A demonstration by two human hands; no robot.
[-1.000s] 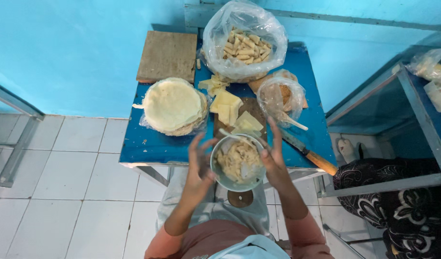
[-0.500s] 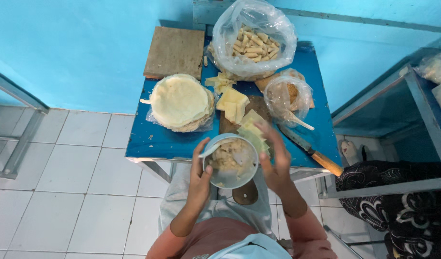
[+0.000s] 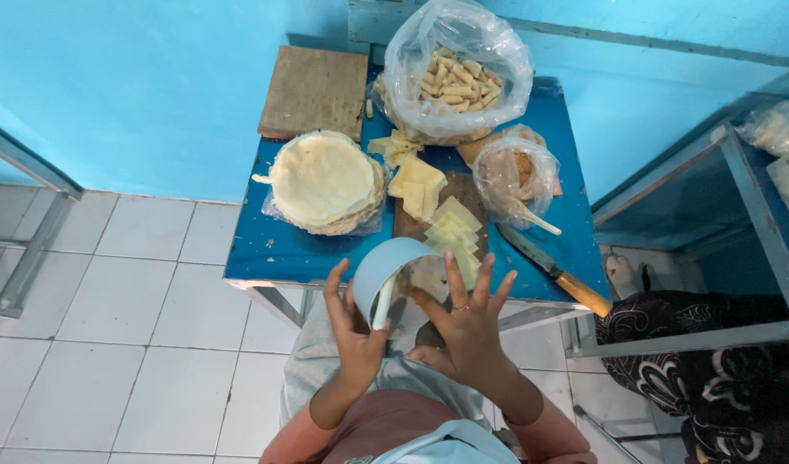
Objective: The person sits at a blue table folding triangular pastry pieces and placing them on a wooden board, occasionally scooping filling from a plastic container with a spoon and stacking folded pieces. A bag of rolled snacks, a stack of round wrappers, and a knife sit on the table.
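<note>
bowl [image 3: 400, 288] tipped on edge, lower centre of frame, over table [image 3: 265, 253] front edge | left hand [image 3: 353, 331] clasps rim and white spoon [image 3: 382, 302] | right hand [image 3: 466, 331] fingers spread, steadying bowl, not clenched | advice: keep both palms bracing, tilt slowly above wrappers [image 3: 325, 180]

Pale-blue bowl [image 3: 386, 268], blue table [image 3: 274, 249], brown board [image 3: 313, 90]

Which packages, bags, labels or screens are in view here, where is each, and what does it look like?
Large clear plastic bag: far end of the blue table, open, full of pale rolled sticks.
Smaller clear bag: right of the wooden board, brownish filling, white utensil handle sticking out.
Clear plastic bags: on the metal shelf at right, contents unclear.
No labels, signs or screens visible.
</note>
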